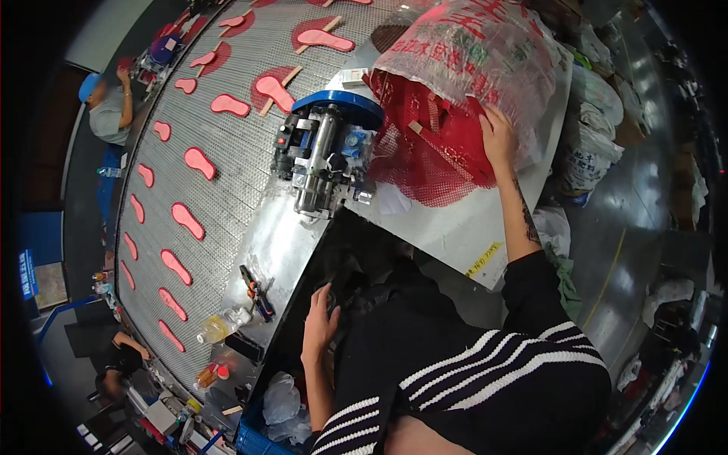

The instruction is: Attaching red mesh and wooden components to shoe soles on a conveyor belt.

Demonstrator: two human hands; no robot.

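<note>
At the upper right, my right hand point(497, 138) grips the mouth of a translucent plastic sack point(470, 45) with red printing, its fingers closed on the edge. Red strips and pieces point(447, 140), some with tan patches, show in the sack's mouth, with red mesh point(432, 186) spread beneath on the pale tabletop point(455, 231). My left hand point(320, 326) hangs over my lap beside the table edge, fingers stretched out and holding nothing. Ahead of it stands a small metal roller machine point(318, 163) with a blue-rimmed wheel point(337, 102).
Pink insole-shaped pieces point(200, 163) lie on a wide grey mesh conveyor point(243, 144), several across tan strips. Pliers point(256, 292) and a bottle of yellowish liquid point(214, 327) rest along its near edge. Another person point(110, 110) works across it. Full sacks point(591, 148) line the right.
</note>
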